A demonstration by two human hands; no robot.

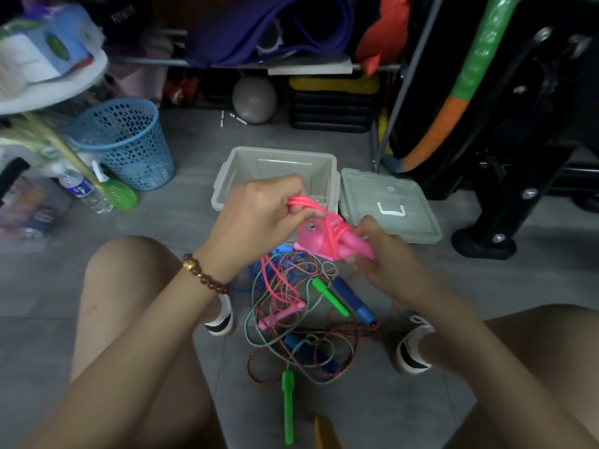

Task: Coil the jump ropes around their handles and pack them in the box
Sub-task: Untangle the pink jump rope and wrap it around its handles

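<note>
Ropes [301, 319] lie tangled on the floor at 6 o'clock, not yet coiled. Above them the right hand [385, 254] clasps the pink handles [327, 243] as a core. The left hand [259, 215] pinches pink cord [301, 202] taut for wrapping. The box [278, 157] stands open at 12 o'clock, ready for packing, its lid [389, 202] at 2.

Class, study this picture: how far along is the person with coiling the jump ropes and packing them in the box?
Done: the box stands open, its lid beside it; no rope shows inside. In hand: the left hand holds loops of pink rope, partly wound around the pink handles that the right hand grips. Left: the tangled pile, with a green handle and a blue handle, lies uncoiled.
</note>
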